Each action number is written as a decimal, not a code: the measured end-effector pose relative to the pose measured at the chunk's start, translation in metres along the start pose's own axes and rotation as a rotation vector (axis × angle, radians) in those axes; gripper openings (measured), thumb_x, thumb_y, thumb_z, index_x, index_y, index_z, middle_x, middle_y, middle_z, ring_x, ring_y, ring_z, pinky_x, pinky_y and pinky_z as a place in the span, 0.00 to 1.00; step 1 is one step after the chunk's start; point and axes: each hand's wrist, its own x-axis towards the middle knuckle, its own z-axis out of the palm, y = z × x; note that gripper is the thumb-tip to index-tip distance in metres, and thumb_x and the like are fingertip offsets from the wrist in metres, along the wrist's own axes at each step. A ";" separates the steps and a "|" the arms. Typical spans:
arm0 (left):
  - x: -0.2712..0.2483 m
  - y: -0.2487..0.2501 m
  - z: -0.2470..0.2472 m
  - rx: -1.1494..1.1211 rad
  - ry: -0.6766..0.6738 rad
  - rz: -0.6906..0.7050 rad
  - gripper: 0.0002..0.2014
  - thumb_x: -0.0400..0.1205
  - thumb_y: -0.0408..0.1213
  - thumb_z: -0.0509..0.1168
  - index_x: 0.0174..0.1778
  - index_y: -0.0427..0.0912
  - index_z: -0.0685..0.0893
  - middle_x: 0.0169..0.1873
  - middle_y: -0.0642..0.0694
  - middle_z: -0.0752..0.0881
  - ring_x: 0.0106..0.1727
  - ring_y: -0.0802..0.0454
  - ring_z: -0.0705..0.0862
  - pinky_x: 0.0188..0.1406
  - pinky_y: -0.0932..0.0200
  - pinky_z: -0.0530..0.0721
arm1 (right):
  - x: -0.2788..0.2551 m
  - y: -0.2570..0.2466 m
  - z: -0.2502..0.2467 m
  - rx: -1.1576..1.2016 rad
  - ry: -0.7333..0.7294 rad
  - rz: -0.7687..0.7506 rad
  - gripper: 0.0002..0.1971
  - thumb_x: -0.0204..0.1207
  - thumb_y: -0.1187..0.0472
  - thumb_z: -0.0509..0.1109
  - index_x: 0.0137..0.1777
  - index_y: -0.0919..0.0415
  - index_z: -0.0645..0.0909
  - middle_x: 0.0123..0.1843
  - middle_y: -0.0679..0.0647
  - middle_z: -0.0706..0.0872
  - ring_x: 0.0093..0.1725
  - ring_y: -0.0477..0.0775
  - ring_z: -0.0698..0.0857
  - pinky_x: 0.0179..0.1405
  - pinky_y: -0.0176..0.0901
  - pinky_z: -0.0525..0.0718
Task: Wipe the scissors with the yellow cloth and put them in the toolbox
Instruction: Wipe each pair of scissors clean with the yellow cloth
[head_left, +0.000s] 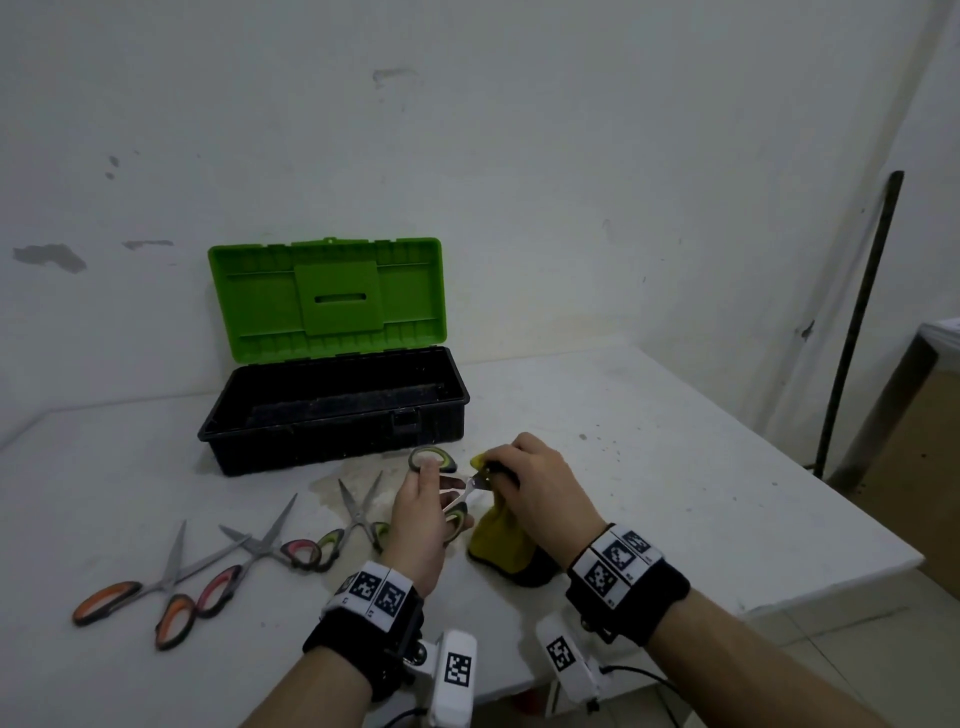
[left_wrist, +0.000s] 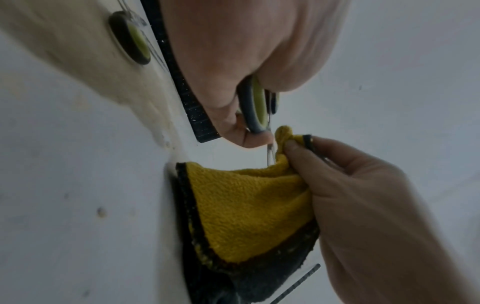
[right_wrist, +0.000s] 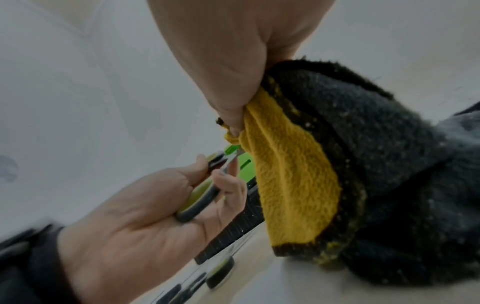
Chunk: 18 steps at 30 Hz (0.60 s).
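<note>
My left hand (head_left: 422, 514) grips the green-and-grey handles of a pair of scissors (head_left: 451, 486), held just above the table in front of the toolbox. The handles (left_wrist: 255, 107) sit between its thumb and fingers. My right hand (head_left: 535, 480) pinches the yellow cloth (head_left: 498, 530) around the blades, which are hidden inside the fold. The cloth (left_wrist: 249, 207) is yellow on one side and dark grey on the other (right_wrist: 389, 164), and its lower part hangs down to the table. The black toolbox (head_left: 332, 410) stands open behind my hands, with its green lid (head_left: 327, 299) upright.
Three more pairs of scissors lie on the white table to the left: an orange-handled pair (head_left: 140, 597), a pink-handled pair (head_left: 249, 558) and a green-handled pair (head_left: 353, 525). The table's edge (head_left: 831, 587) runs along the right. A dark pole (head_left: 857, 322) leans against the wall.
</note>
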 end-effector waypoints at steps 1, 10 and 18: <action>0.000 0.000 0.000 -0.001 -0.001 0.002 0.19 0.90 0.51 0.55 0.59 0.39 0.82 0.50 0.37 0.88 0.46 0.44 0.87 0.42 0.49 0.89 | -0.001 -0.003 0.001 0.010 -0.007 -0.019 0.12 0.83 0.61 0.65 0.62 0.55 0.85 0.52 0.54 0.80 0.48 0.55 0.82 0.49 0.45 0.82; 0.004 0.001 -0.002 -0.005 0.027 0.026 0.18 0.91 0.51 0.55 0.57 0.40 0.81 0.47 0.37 0.86 0.42 0.45 0.85 0.35 0.54 0.87 | -0.003 0.000 0.004 0.012 0.035 0.030 0.11 0.83 0.60 0.65 0.62 0.56 0.85 0.52 0.54 0.81 0.50 0.54 0.81 0.50 0.43 0.81; 0.007 0.004 0.001 -0.074 0.051 0.008 0.16 0.91 0.48 0.56 0.59 0.40 0.81 0.49 0.38 0.87 0.45 0.45 0.88 0.35 0.54 0.89 | -0.008 0.001 0.010 0.021 -0.019 -0.059 0.13 0.83 0.61 0.65 0.63 0.53 0.86 0.50 0.54 0.80 0.46 0.55 0.81 0.45 0.45 0.82</action>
